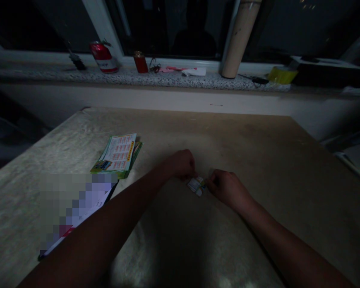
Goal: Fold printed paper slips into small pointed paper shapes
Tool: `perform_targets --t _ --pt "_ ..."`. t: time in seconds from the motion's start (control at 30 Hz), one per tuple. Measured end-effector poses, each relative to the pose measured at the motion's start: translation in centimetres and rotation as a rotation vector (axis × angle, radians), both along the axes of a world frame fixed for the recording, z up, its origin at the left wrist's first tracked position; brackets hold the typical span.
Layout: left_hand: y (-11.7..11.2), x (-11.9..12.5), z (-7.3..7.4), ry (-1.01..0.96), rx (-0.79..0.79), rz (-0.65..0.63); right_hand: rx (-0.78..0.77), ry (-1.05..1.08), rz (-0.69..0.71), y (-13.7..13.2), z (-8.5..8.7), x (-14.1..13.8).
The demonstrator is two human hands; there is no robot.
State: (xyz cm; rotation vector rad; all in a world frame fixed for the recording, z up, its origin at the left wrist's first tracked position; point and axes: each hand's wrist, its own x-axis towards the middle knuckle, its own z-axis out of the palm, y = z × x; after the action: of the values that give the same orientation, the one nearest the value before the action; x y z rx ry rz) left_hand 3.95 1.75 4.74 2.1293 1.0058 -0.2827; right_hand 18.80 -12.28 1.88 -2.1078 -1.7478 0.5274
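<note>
The head view is dim. Both forearms reach in from the bottom edge and meet just below the middle of the frame, over a pale, mottled surface (258, 160).

The left hand (181, 164) is curled, its fingers closed on the upper left corner of a slip (196, 186), a small, light piece with some print on it. The right hand (226, 188) is curled too, its fingers pinched shut on the slip's right edge. The slip sits between the two hands, low over the surface; whether it touches the surface I cannot tell.

Left of the hands, well apart from them, a green-edged leaflet (117, 156) lies flat with a grid of red print facing up. Below it, at the lower left, lies a sheet (75, 212), partly under the left forearm; its face is blurred out.

Across the top of the frame runs a speckled sill (174, 80) under a dark window. On it, from left to right, stand a red can (103, 58), tilted, a small red jar (141, 62), a white scrap (195, 72), a tall beige tube (240, 38) and a yellow object (282, 75).
</note>
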Motion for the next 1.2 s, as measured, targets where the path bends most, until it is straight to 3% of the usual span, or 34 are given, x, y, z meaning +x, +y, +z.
perform_targets --t 0.27,0.47,0.67,1.2 --pt "0.1 -1.6 -0.9 -0.148 0.303 -0.119 0.012 -0.007 0.019 0.0 0.0 0.1" --pt "-0.9 -2.9 -2.4 -0.348 0.366 -0.369 0.018 0.020 0.019 0.0 -0.2 0.1" --pt "-0.6 -4.2 -3.0 -0.356 0.491 -0.455 0.022 0.035 0.020 0.0 -0.3 0.1" --pt "0.2 -3.6 0.8 -0.140 0.483 -0.671 -0.002 0.025 0.001 0.0 -0.1 0.0"
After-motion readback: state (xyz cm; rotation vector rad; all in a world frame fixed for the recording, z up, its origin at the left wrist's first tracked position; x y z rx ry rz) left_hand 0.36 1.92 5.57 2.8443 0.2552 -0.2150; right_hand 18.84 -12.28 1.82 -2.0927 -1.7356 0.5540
